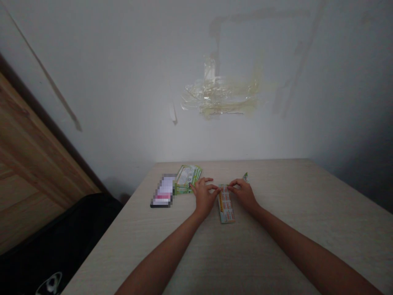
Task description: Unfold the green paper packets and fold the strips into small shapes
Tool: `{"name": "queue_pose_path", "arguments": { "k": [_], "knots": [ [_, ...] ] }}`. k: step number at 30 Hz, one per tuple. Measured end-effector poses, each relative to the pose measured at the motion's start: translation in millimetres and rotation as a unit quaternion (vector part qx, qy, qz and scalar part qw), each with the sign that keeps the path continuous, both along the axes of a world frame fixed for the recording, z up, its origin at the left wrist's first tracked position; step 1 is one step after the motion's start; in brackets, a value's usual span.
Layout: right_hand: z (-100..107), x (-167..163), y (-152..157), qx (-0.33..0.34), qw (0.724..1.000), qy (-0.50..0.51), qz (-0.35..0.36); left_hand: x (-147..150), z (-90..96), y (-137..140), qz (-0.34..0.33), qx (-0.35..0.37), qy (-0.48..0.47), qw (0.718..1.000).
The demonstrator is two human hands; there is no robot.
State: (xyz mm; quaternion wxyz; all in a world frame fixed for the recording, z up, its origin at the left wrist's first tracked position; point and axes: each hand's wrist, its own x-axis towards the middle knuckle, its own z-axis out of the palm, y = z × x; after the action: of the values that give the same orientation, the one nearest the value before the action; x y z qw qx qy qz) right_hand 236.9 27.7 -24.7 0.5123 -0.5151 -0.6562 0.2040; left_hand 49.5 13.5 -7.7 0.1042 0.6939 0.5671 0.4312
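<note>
A narrow printed paper strip (226,208), pale green with orange and yellow print, lies lengthwise on the table in front of me. My left hand (204,197) pinches its far left corner between thumb and index finger, the other fingers spread toward the green cards. At the far right corner, my right hand (243,194) closes its thumb and fingertips on the same strip. A small green and white printed piece (246,176) shows just behind my right hand; part of it is hidden. What the print says is too small to read.
Left of my hands is a fanned pile of green and white printed cards (186,176). Beside it lies a phone-like dark-edged slab (163,191) with a blurred face. The light wooden table (276,237) meets a tape-marked wall (138,82). A black bag (67,237) is at lower left.
</note>
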Motion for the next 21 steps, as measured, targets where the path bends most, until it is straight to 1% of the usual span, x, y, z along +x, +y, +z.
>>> {"name": "queue_pose_path", "arguments": {
  "k": [9, 18, 21],
  "knots": [
    [0.7, 0.0, 2.2, 0.026, 1.0, -0.004, 0.0, -0.4, -0.7, 0.3, -0.001, -0.005, 0.003, 1.0],
    [-4.9, -2.8, 3.3, 0.0, 0.999, 0.042, 0.003, 0.2, 0.4, -0.4, 0.003, -0.004, 0.015, 1.0],
    [-5.3, -1.1, 3.6, 0.0, 0.999, 0.032, 0.012, -0.3, 0.1, -0.4, 0.002, -0.001, 0.012, 1.0]
  ]
}}
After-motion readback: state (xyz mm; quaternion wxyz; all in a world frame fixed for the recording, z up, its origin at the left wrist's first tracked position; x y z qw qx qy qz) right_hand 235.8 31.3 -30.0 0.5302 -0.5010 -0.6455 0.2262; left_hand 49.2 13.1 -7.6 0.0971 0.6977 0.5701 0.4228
